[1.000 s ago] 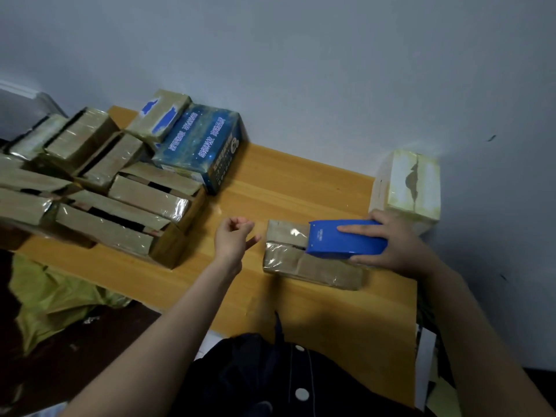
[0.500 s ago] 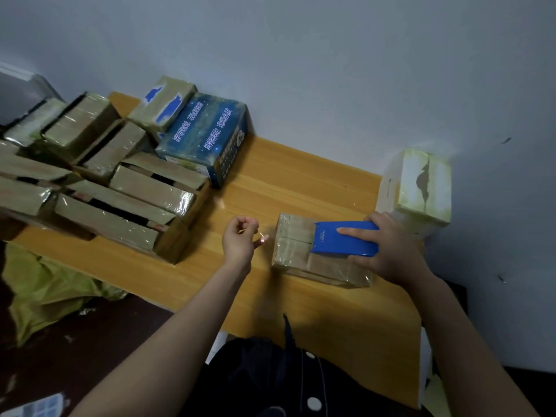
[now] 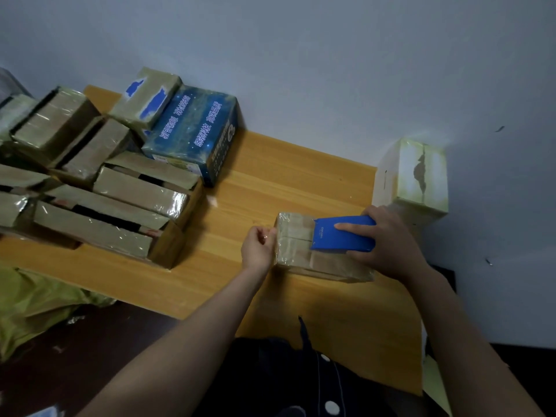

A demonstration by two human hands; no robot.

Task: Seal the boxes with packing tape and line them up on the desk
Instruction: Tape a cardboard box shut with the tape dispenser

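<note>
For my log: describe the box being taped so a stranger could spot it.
Start at the wooden desk against the wall. Near its right end, apart from the pile of boxes at left, lies one brown box. Only it has a blue tape dispenser on top, under the right hand, left hand pinching tape at its end.

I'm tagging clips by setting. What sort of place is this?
Probably a home or small-office packing corner: a wooden desk against a plain wall, a pile of taped cardboard boxes, and a blue tape dispenser gripped by the right hand.
</note>
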